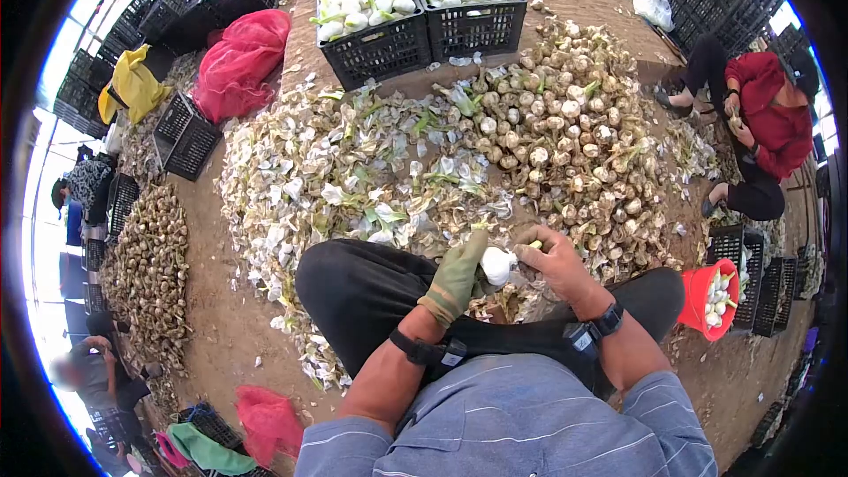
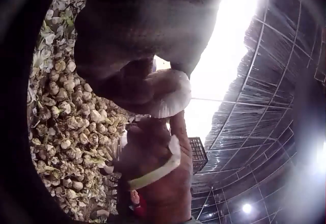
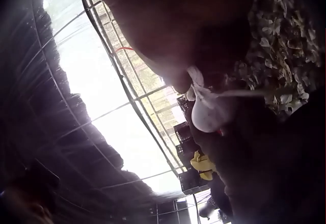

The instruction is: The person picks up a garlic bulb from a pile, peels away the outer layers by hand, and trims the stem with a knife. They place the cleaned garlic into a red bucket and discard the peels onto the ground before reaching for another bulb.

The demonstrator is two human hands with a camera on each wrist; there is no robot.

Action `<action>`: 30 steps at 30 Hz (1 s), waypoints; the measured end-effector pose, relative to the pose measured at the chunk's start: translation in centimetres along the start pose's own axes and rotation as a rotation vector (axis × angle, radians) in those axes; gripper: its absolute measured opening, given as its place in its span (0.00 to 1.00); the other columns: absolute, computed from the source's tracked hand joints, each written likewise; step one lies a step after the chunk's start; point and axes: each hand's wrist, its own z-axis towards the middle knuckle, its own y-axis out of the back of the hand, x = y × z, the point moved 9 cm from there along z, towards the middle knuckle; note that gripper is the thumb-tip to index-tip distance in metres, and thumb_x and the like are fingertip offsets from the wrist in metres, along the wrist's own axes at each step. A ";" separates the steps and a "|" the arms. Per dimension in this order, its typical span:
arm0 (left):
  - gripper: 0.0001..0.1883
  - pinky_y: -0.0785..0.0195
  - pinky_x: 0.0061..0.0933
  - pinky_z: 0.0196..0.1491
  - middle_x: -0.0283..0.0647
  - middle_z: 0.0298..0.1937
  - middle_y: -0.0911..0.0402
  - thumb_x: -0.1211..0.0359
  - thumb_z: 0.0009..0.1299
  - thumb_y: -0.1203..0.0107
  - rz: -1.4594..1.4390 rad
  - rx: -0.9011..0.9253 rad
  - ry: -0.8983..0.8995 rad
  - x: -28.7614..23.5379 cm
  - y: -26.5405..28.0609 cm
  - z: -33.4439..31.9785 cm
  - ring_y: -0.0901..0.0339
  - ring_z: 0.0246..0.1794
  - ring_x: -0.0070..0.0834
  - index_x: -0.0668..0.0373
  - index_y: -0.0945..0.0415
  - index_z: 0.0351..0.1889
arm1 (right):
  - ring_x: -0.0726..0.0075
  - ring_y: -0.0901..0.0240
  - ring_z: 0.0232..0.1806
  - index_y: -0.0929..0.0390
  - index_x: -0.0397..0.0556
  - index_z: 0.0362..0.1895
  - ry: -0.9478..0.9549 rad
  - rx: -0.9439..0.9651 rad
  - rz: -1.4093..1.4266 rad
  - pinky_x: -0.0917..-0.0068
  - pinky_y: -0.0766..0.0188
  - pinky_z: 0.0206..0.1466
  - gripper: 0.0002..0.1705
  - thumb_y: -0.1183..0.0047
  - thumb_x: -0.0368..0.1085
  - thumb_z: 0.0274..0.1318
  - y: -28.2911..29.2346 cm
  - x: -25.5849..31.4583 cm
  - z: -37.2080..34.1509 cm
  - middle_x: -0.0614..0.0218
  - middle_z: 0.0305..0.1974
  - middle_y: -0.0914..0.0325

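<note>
White and rounded, a garlic bulb [image 1: 496,267] is gleaming (cleaner than that heap [image 1: 583,128]); the left hand [image 1: 456,277] is gripping it, the right hand [image 1: 558,267] pinching a greenish strip [image 2: 155,174].

To your left were a pink net [image 1: 243,62] and a yellow cloth [image 1: 140,87]; a person in red [image 1: 767,115] sat to your right.

Daylight's pouring in here from the left, flaring white along that side, while soft, even light covers the garlic heap [image 1: 574,124]. The head view bends hard inside a black rim. Both wrist views? Murky, hands [image 2: 142,25] sunk in shadow against blown-out glare.
</note>
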 end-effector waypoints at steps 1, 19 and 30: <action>0.19 0.27 0.22 0.27 0.34 0.32 0.17 0.52 0.77 0.49 0.033 0.000 -0.002 0.2 0.2 0.3 0.19 0.27 0.21 0.58 0.20 0.42 | 0.84 0.32 0.26 0.24 0.45 0.45 -0.023 0.038 0.027 0.83 0.34 0.29 0.15 0.40 0.43 0.64 -0.1 -0.7 0.1 0.75 0.28 0.25; 0.22 0.29 0.32 0.49 0.43 0.42 0.19 0.56 0.75 0.50 0.496 -0.054 -0.421 -3.2 -0.8 -1.2 0.21 0.44 0.32 0.64 0.26 0.57 | 0.82 0.31 0.24 0.25 0.48 0.44 -0.133 0.018 0.020 0.82 0.33 0.27 0.13 0.45 0.44 0.67 -1.0 -2.9 0.3 0.73 0.27 0.25; 0.16 0.34 0.22 0.23 0.34 0.30 0.21 0.60 0.78 0.57 0.411 -0.341 -0.515 -1.5 5.3 2.7 0.25 0.23 0.20 0.62 0.23 0.48 | 0.78 0.27 0.24 0.26 0.44 0.44 -0.234 -0.072 0.236 0.79 0.29 0.26 0.10 0.47 0.39 0.68 0.8 -5.5 1.4 0.68 0.29 0.21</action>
